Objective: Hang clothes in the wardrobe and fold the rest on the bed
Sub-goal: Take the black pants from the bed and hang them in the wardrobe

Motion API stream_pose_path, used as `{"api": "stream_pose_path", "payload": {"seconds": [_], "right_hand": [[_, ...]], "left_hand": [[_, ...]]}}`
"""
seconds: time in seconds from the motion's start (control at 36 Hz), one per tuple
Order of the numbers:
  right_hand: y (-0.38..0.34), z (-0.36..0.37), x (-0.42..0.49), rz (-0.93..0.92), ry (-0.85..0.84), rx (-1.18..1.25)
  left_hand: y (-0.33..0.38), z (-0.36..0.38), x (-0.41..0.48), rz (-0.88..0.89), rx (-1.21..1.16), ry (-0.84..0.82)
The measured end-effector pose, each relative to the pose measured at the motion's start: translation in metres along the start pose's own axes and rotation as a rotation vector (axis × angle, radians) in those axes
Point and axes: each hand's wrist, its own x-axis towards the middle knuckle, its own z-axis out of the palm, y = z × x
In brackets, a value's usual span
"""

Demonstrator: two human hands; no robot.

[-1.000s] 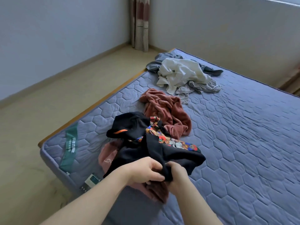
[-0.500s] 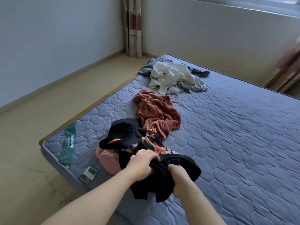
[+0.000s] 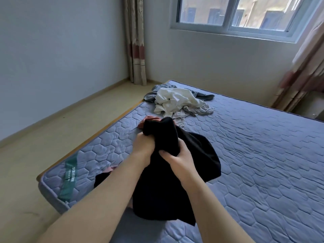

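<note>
Both hands hold a black garment lifted above the blue quilted mattress. My left hand grips a bunched part near its top, and my right hand grips the cloth just beside it. The garment hangs down in front of me and hides most of the rust-red garment behind it. A pile of white and grey clothes lies at the mattress's far left corner. A bit of pink cloth shows under my left forearm.
The mattress's left edge with a green label borders bare beige floor. Curtains hang in the far corner and at the right. A window sits above the far wall. No wardrobe is in view.
Both hands have lifted the black garment up off the bed, away from the pile. My head has tilted up, bringing the window into view.
</note>
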Motion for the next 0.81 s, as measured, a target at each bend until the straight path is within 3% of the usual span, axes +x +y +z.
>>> {"api": "stream_pose_path", "payload": {"seconds": [0.08, 0.17, 0.33, 0.5, 0.67, 0.81], "right_hand": [[-0.013, -0.007, 0.008, -0.058, 0.047, -0.084], [-0.022, -0.009, 0.008, -0.1, 0.079, 0.01], [-0.061, -0.024, 0.016, -0.182, 0.265, 0.087], [-0.097, -0.029, 0.019, -0.334, 0.369, 0.038], [-0.064, -0.007, 0.021, -0.235, 0.236, 0.024], [-0.037, 0.01, 0.022, -0.138, 0.163, -0.038]], "left_hand": [[0.038, -0.02, 0.001, -0.16, -0.458, 0.006], [0.069, -0.039, -0.003, -0.1, -0.696, -0.026], [0.081, -0.065, -0.001, 0.053, -0.735, 0.089], [0.046, -0.075, 0.017, 0.242, -0.353, 0.274], [0.018, -0.08, 0.027, 0.096, -0.307, 0.233], [-0.004, -0.081, 0.033, -0.043, -0.467, 0.134]]}}
